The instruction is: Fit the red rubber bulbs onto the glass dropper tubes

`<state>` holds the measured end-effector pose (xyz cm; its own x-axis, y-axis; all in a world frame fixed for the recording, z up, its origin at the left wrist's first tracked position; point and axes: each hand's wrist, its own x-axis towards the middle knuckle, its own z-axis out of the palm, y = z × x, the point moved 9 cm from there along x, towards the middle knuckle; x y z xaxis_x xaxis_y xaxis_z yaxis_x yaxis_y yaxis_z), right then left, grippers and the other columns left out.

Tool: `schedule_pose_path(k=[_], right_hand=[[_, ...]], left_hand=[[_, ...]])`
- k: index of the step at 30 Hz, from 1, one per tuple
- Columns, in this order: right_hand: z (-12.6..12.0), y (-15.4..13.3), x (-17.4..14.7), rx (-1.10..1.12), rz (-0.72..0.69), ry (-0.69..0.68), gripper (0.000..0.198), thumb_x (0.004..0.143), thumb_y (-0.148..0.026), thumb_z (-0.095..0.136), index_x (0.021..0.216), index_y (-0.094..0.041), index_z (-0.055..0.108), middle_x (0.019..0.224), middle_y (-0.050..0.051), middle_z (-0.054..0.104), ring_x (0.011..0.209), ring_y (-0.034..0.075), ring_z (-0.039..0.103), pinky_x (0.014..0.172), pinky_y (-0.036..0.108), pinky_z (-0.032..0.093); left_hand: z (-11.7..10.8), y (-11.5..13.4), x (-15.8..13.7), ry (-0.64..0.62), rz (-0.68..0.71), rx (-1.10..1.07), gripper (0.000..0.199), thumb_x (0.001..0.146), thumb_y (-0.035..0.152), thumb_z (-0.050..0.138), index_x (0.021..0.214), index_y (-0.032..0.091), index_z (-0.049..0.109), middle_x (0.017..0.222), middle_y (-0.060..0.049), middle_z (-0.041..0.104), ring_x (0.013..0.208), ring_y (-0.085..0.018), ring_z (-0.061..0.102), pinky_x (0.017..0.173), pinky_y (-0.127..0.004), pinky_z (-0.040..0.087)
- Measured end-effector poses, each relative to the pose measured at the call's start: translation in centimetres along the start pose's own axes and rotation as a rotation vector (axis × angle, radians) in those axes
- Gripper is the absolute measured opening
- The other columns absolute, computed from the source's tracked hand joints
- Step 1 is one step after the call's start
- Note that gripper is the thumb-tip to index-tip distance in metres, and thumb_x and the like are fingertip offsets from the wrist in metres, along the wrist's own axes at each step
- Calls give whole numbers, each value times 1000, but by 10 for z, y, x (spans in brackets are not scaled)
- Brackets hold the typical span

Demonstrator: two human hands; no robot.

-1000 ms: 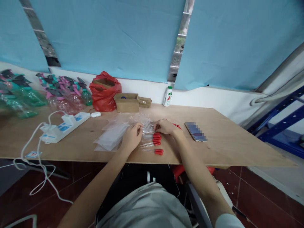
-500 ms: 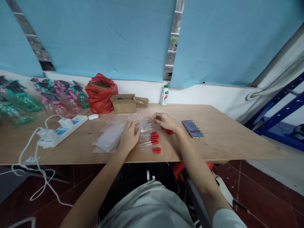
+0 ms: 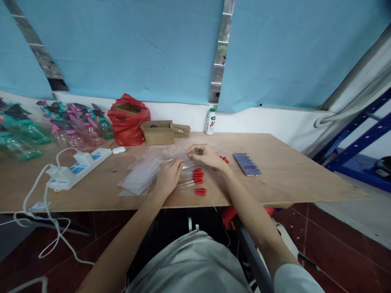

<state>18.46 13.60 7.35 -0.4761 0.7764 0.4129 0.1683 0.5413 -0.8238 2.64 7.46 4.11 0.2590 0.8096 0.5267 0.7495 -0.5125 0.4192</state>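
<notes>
My left hand (image 3: 168,177) rests low over the table with its fingers curled together beside a pile of clear glass tubes (image 3: 188,164). Whatever its fingertips hold is too small to make out. Just right of it, my right hand (image 3: 205,155) is bent over the tubes, thumb and fingers pinched; its contents cannot be made out either. Below the hands lie several droppers with red rubber bulbs (image 3: 198,180), their glass ends pointing left. Loose red bulbs (image 3: 224,159) show partly behind my right wrist. Clear plastic bags (image 3: 139,178) lie flat beside my left hand.
A phone (image 3: 247,164) lies to the right. Behind stand a red plastic bag (image 3: 130,126), an open cardboard box (image 3: 159,133) and a white bottle (image 3: 210,122). On the left are a power strip (image 3: 81,169) with cables and several spray bottles (image 3: 33,129).
My right hand has moved left, closer to my left hand, uncovering more of the loose red bulbs. The fingers of my left hand have drawn in toward the tubes.
</notes>
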Motion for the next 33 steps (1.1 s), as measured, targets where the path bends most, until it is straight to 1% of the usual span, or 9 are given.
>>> schedule_pose_path(k=[3,5,10,13,16,19,22,27,33], right_hand=[[-35,2,-1,-439,-48,191,24,100,-31,61,104,-17,81,107,10,82,103,25,71,99,40,55],[-56,12,-4,-707,13,259,27,103,-26,57,111,-16,81,116,12,81,119,30,65,111,44,48],[-68,50,-16,-1014,312,146,41,106,-30,53,141,-19,73,143,15,71,140,37,49,118,52,41],[-56,64,-18,-1077,422,43,44,107,-36,54,145,-25,71,154,14,64,147,39,42,126,64,26],[-45,68,-15,-1115,454,3,39,106,-32,50,133,-27,78,150,14,67,146,40,43,125,70,20],[-41,68,-12,-1150,456,-7,36,101,-25,52,121,-24,82,141,15,72,142,40,48,123,69,23],[-42,66,-11,-1153,467,-7,34,99,-27,56,121,-23,82,137,16,73,139,41,51,121,67,28],[-55,60,-13,-1093,543,54,46,109,-39,41,139,-26,74,147,15,70,139,38,56,120,60,31],[-62,71,-16,-1067,674,27,57,113,-36,29,130,-14,78,147,22,70,141,38,58,120,58,34]], left_hand=[[0,-3,-1,-22,-55,14,35,112,29,43,137,21,66,105,-9,81,94,-27,75,86,-37,53],[1,-6,-1,-38,-75,13,35,112,28,43,139,21,65,101,-9,81,90,-26,75,83,-36,53],[-1,-5,-1,-14,-58,2,25,112,27,44,123,23,67,113,-9,80,102,-27,75,87,-37,52],[2,-3,-2,-18,-42,-14,22,112,26,44,117,24,65,119,-9,78,109,-27,73,89,-37,52],[4,-2,-2,-29,-32,-4,21,112,25,44,116,23,64,117,-9,78,109,-27,72,89,-37,51],[5,-4,-2,-35,-35,-11,21,112,25,43,115,23,64,114,-9,77,108,-27,72,89,-38,51],[5,-6,-2,-34,-55,-20,22,112,26,42,115,23,64,113,-9,77,106,-28,72,86,-38,51],[4,-7,-2,-26,-86,-15,22,111,27,43,118,23,64,113,-9,78,102,-28,73,85,-38,51],[1,-7,-3,-18,-106,7,23,111,28,43,118,24,65,106,-8,78,95,-27,72,81,-36,48]])
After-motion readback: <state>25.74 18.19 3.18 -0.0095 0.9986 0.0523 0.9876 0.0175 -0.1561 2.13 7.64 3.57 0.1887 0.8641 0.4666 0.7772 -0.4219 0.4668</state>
